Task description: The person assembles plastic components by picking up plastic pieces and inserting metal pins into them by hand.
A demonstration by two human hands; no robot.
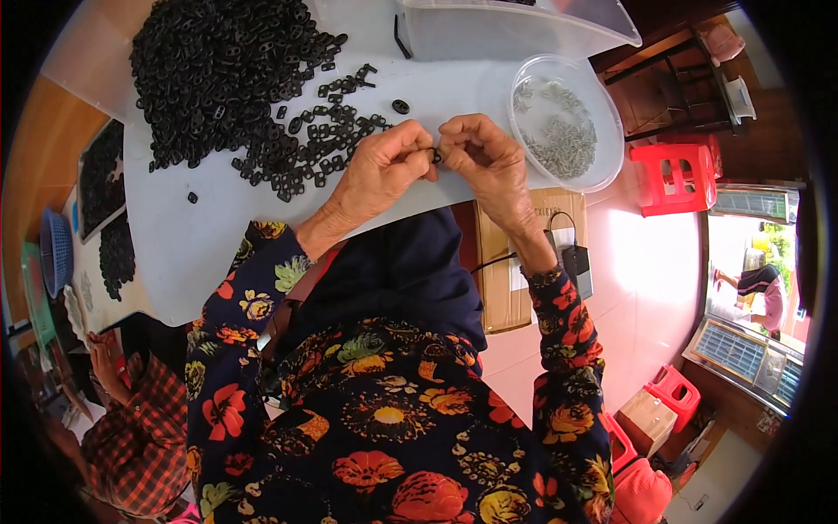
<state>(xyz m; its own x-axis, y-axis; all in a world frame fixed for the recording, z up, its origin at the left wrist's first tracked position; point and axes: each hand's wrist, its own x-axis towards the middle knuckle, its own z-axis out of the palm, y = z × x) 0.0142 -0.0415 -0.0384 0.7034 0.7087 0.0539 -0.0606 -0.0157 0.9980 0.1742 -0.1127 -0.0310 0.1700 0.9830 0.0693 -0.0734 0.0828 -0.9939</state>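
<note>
Just above the near edge of the pale table, my left hand and my right hand meet fingertip to fingertip. Both are closed in a pinch. Between them shows a small black link piece, mostly hidden by the fingers; whether a pin is in it I cannot make out. Loose black links lie flat to the left of my left hand, spilling from a large heap of the same. Right of my right hand is a round clear tub with many small silvery pins in it.
A clear plastic bin stands at the far side. Below the tub sits a cardboard box with a black device and cable. Red stools stand to the right. At lower left, a co-worker in a checked shirt sits by another table.
</note>
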